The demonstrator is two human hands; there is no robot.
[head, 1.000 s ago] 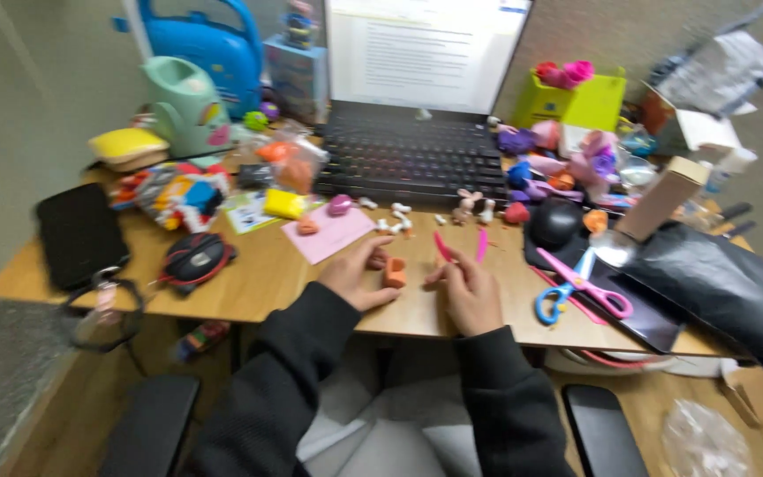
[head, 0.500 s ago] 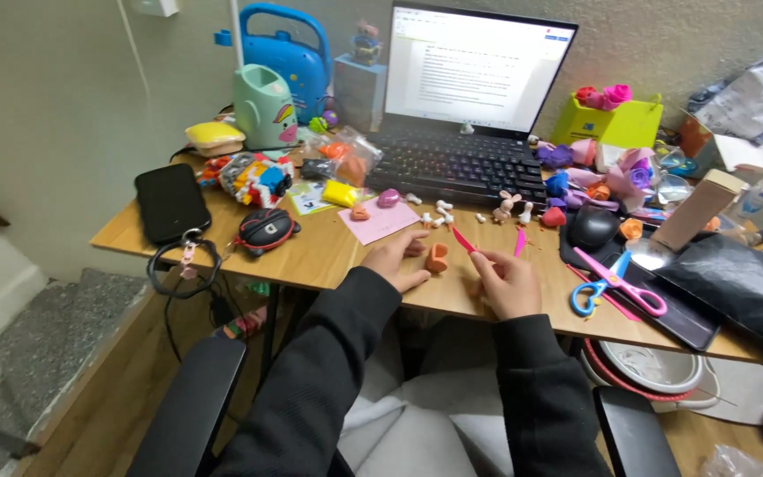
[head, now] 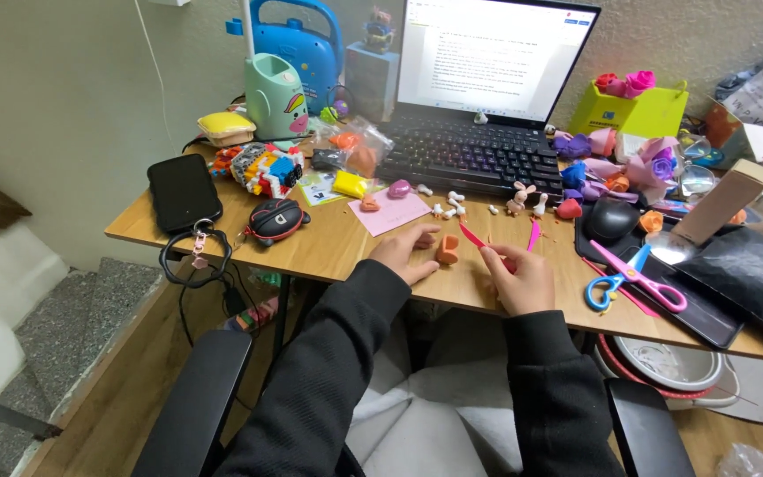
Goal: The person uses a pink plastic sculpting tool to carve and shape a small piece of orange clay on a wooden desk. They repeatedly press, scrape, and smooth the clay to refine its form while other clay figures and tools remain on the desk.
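Left hand [head: 406, 253] resting palm-down on the wooden counter [head: 328, 247], fingers loosely curled, thumb touching a small orange clay lump [head: 447, 250]; not closed around it. Right hand [head: 517, 276] pinched on a thin pink clay-shaping stick [head: 472, 237], tip angled up-left over the counter just beside the orange lump. Second pink stick [head: 533, 235] lying near, right of the first. Behind the hands: pale pink paper square [head: 390, 212] bearing small pink clay bits, tiny white clay figures [head: 449, 205], open black laptop [head: 479, 132]. Farther right, pink-and-blue plastic scissors [head: 633, 276] on a black mat, black computer mouse [head: 612, 218]. At far left, black smartphone [head: 184, 192].
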